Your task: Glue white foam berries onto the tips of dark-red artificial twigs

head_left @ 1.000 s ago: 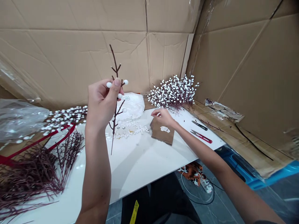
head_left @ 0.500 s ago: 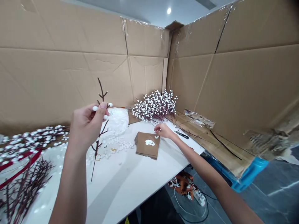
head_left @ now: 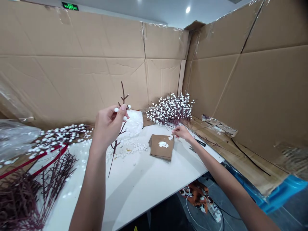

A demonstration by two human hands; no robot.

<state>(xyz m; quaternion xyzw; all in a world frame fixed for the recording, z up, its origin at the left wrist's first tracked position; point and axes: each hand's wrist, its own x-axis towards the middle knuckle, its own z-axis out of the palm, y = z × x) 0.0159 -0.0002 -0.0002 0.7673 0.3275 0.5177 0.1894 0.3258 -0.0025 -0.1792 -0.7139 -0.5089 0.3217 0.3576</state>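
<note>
My left hand (head_left: 109,125) is closed round a brown artificial twig (head_left: 115,147), held upright above the white table (head_left: 137,179). A few white berries sit on the twig near my fingertips; its upper and lower forks look bare. My right hand (head_left: 182,132) is pinched at the far right corner of a stack of brown cardboard squares (head_left: 157,152). White paste (head_left: 163,144) is smeared on the top square, with a smaller dab beside my right fingertips. What those fingers hold, if anything, is too small to make out.
Loose white berries (head_left: 138,147) and a white plastic bag (head_left: 134,123) lie behind the twig. Finished berry branches (head_left: 170,109) are heaped at the back. Bare twigs (head_left: 55,176), red ribbon (head_left: 51,162) and more berry branches (head_left: 64,133) fill the left. Black-handled snips (head_left: 200,142) lie right. Cardboard walls (head_left: 96,73) enclose the table.
The view has turned left, so everything sits further right in the picture. My left hand still holds the twig; my right hand stays pinched by the paste at the cardboard's corner.
</note>
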